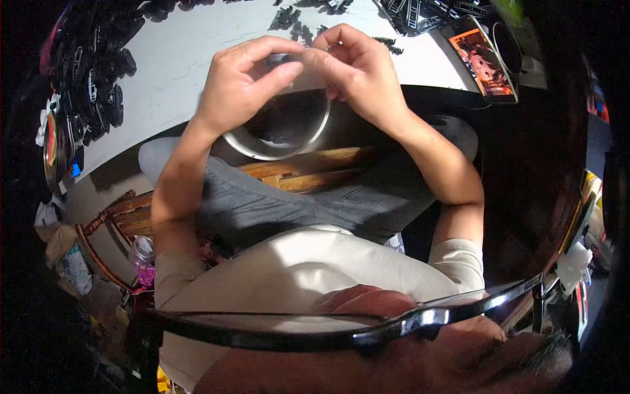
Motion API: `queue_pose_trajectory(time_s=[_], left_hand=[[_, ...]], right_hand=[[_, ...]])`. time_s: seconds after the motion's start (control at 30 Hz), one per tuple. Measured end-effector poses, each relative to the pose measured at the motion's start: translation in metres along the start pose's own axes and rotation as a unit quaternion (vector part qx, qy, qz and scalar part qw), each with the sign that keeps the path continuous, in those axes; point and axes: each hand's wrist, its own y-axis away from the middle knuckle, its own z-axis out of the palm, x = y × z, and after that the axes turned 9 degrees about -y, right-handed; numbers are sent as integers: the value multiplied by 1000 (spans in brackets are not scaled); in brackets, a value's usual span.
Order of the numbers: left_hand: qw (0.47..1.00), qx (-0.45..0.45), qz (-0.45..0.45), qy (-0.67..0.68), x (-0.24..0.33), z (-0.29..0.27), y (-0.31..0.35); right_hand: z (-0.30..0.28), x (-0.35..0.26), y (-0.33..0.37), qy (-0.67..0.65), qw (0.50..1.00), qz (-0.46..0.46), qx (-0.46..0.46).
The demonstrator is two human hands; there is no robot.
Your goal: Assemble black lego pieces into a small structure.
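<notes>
My left hand (239, 82) and my right hand (364, 82) meet above the near edge of the white table (170, 62). The thumb and forefinger of my left hand close in a pinch toward my right fingertips. My right hand's fingers are curled and pressed together. Whatever lies between the fingertips is hidden or too small to name. Below them sits a round basin with a shiny metal rim (272, 156), dark inside and partly covered by my left hand. Small black plastic parts (285, 18) lie on the table just beyond my hands.
Heaped black plastic parts (95, 79) cover the table's left side; more black parts (420, 14) lie at the far right. A phone (482, 62) showing a cartoon leans at the right against a dark round object. A wooden chair (115, 220) stands at the lower left.
</notes>
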Motion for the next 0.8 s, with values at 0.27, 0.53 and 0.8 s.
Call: queue_pose_trajectory(time_s=[0.27,0.53,0.8], left_hand=[[973,-105,-99,181,5,-16,3],[982,-83,-54,159,2,-36,4],[924,-309,-84,-208,25,-23,12]], right_hand=[[-2,3,0,215,964,-154,-16],[-13,0,-29,300,920,-249,47],[-42,6,-97,509,826,-199,139]])
